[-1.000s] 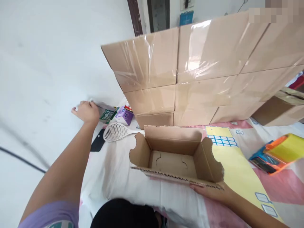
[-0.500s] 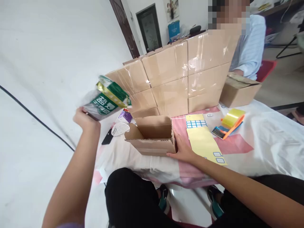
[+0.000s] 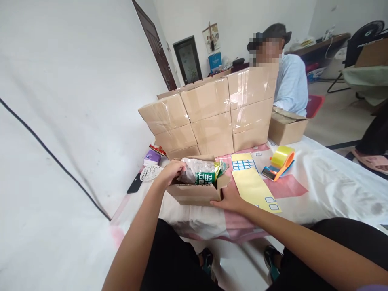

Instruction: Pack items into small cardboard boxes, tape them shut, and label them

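An open cardboard box (image 3: 190,195) stands near the table's front edge. Partly inside its opening lies a clear plastic bag (image 3: 207,171) with green and gold printing, its right end over the box's right flap. My left hand (image 3: 173,173) is closed on the bag's left end, at the box's left side. At the box's right front corner, my right hand (image 3: 232,197) grips the cardboard wall, thumb along the front and the other fingers partly hidden behind the flap.
Taped cardboard boxes (image 3: 212,117) are stacked behind. Yellow label sheets (image 3: 256,188) and a tape dispenser (image 3: 280,161) lie to the right. A white fly swatter (image 3: 150,173), a phone (image 3: 133,184) and a purple packet (image 3: 151,157) are left. A person (image 3: 291,85) sits beyond a closed box (image 3: 286,127).
My left hand has brought the bag from the raised left down to the right, into the box's opening. My right hand still holds the box's right corner. The camera view has shifted.
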Motion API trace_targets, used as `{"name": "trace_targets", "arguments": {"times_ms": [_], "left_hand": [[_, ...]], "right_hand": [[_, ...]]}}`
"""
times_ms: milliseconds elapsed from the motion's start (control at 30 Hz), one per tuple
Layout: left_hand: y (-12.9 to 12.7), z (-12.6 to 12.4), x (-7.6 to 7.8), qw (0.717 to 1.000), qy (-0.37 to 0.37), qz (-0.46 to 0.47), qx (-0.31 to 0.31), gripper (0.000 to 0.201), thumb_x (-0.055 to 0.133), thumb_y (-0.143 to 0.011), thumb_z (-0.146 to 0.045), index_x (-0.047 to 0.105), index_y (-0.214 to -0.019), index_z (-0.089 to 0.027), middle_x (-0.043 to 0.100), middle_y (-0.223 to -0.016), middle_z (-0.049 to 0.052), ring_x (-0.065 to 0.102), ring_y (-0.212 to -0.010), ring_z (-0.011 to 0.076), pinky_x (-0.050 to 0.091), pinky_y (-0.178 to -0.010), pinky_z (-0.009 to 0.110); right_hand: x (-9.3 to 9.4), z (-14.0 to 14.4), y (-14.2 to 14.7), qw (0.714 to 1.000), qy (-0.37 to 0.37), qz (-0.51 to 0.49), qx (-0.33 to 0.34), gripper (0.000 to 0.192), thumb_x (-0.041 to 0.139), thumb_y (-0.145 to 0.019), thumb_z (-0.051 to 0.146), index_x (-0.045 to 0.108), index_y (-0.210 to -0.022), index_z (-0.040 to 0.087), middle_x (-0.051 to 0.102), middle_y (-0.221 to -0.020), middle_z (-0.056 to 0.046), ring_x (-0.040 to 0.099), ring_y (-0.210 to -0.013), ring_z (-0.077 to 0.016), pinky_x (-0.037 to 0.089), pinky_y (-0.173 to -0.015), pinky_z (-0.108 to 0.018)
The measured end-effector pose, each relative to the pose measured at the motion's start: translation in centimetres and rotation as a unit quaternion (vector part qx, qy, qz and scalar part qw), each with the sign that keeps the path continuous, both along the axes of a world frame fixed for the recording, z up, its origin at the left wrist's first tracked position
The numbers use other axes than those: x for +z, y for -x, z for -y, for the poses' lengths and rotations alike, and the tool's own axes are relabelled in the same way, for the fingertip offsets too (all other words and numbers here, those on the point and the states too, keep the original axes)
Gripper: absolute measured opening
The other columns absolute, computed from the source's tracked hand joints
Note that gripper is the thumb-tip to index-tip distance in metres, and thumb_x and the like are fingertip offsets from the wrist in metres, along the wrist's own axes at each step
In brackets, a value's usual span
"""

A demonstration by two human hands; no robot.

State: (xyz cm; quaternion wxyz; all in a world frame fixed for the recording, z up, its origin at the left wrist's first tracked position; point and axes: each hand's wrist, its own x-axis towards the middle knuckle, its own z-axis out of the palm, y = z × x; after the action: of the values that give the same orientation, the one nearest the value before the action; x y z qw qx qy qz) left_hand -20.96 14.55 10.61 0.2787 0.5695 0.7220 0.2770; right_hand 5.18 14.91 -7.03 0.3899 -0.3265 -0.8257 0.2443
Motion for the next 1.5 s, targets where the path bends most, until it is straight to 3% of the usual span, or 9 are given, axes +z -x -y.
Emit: {"name": "trace_targets", "arguments": {"times_ms": [167, 300, 400, 567, 700, 833, 967, 1267, 1500], "left_hand": [[0.1, 0.0, -1.3, 0.989, 0.043, -0.143, 0.007, 0.031, 0.063, -0.097, -0.039, 0.066, -0.118, -0.017, 0.067, -0.120, 0.009, 0.066, -0.106, 0.0214, 0.057, -0.093, 0.043], [-1.1, 1.3, -2.3, 0.972, 0.033, -0.232, 0.024, 0.022, 0.074, -0.085, -0.038, 0.071, -0.084, -0.017, 0.074, -0.100, 0.013, 0.068, -0.105, 0.0309, 0.050, -0.094, 0.048], [-2.1, 2.7, -2.3, 0.965, -0.011, -0.262, 0.034, 0.025, 0.075, -0.075, -0.038, 0.064, -0.061, -0.022, 0.074, -0.082, 0.015, 0.070, -0.098, 0.0388, 0.048, -0.086, 0.046], [-0.4, 5.5, -0.9, 0.943, -0.149, -0.277, 0.107, 0.021, 0.054, -0.089, -0.043, 0.066, -0.083, -0.027, 0.074, -0.099, 0.012, 0.066, -0.106, 0.0359, 0.047, -0.092, 0.047], [3.7, 6.8, -1.1, 0.942, -0.264, -0.118, 0.169, 0.032, 0.054, -0.089, -0.055, 0.067, -0.091, -0.025, 0.071, -0.106, 0.010, 0.063, -0.112, 0.0342, 0.050, -0.097, 0.048], [5.8, 6.8, -2.7, 0.983, -0.172, 0.069, 0.004, 0.073, 0.030, -0.092, -0.077, 0.075, -0.083, -0.021, 0.077, -0.100, 0.014, 0.068, -0.113, 0.0333, 0.055, -0.096, 0.046], [6.0, 7.0, -3.5, 0.969, -0.121, 0.177, -0.122, 0.092, 0.024, -0.083, -0.091, 0.079, -0.110, -0.022, 0.075, -0.122, 0.015, 0.062, -0.129, 0.0363, 0.038, -0.118, 0.054], [6.1, 8.1, -2.0, 0.952, -0.049, 0.166, -0.254, 0.073, 0.083, -0.067, -0.064, 0.071, -0.130, -0.028, 0.059, -0.148, 0.012, 0.039, -0.149, 0.0394, 0.034, -0.123, 0.053], [5.6, 7.2, -2.9, 0.985, -0.084, 0.125, -0.080, 0.061, 0.080, -0.075, -0.054, 0.067, -0.124, -0.022, 0.069, -0.132, 0.015, 0.060, -0.128, 0.0390, 0.051, -0.104, 0.053]], "right_hand": [[0.1, 0.1, 0.1, 1.000, 0.020, 0.002, -0.003, 0.120, 0.081, -0.068, 0.064, 0.020, -0.159, 0.014, 0.041, -0.153, -0.025, 0.038, -0.144, -0.0450, 0.035, -0.117, -0.063], [0.3, 0.1, 0.1, 0.999, 0.041, -0.001, 0.001, 0.130, 0.083, -0.069, 0.059, 0.005, -0.163, 0.013, 0.033, -0.159, -0.026, 0.035, -0.147, -0.0433, 0.034, -0.119, -0.060], [0.2, 0.1, 0.1, 0.999, 0.040, -0.006, 0.007, 0.134, 0.085, -0.067, 0.056, 0.002, -0.164, 0.016, 0.033, -0.159, -0.025, 0.035, -0.147, -0.0420, 0.034, -0.119, -0.059], [1.3, 0.7, -0.7, 0.999, 0.012, -0.021, 0.021, 0.125, 0.080, -0.074, 0.057, 0.002, -0.165, 0.019, 0.018, -0.166, -0.023, 0.017, -0.156, -0.0414, 0.024, -0.124, -0.060], [4.5, 1.0, -2.0, 0.996, -0.030, -0.051, 0.066, 0.088, 0.062, -0.092, 0.050, 0.017, -0.165, 0.027, 0.010, -0.171, -0.013, 0.013, -0.159, -0.0361, 0.022, -0.126, -0.057], [7.3, 0.7, -2.6, 0.993, -0.052, -0.031, 0.099, 0.058, 0.052, -0.100, 0.047, 0.044, -0.155, 0.031, 0.010, -0.172, -0.006, 0.014, -0.159, -0.0330, 0.023, -0.126, -0.053], [8.4, 0.3, -2.6, 0.992, -0.042, 0.015, 0.116, 0.049, 0.048, -0.102, 0.048, 0.056, -0.147, 0.030, 0.019, -0.171, -0.006, 0.020, -0.158, -0.0324, 0.025, -0.125, -0.056], [9.6, 0.0, -3.0, 0.986, -0.080, 0.087, 0.115, 0.065, 0.073, -0.086, 0.055, 0.061, -0.141, 0.024, 0.025, -0.169, -0.012, 0.031, -0.153, -0.0368, 0.032, -0.122, -0.055], [10.5, 0.5, -2.1, 0.993, -0.057, 0.057, 0.089, 0.033, 0.060, -0.096, 0.049, 0.074, -0.104, 0.020, 0.030, -0.167, -0.013, 0.044, -0.146, -0.0367, 0.043, -0.114, -0.054]]}}
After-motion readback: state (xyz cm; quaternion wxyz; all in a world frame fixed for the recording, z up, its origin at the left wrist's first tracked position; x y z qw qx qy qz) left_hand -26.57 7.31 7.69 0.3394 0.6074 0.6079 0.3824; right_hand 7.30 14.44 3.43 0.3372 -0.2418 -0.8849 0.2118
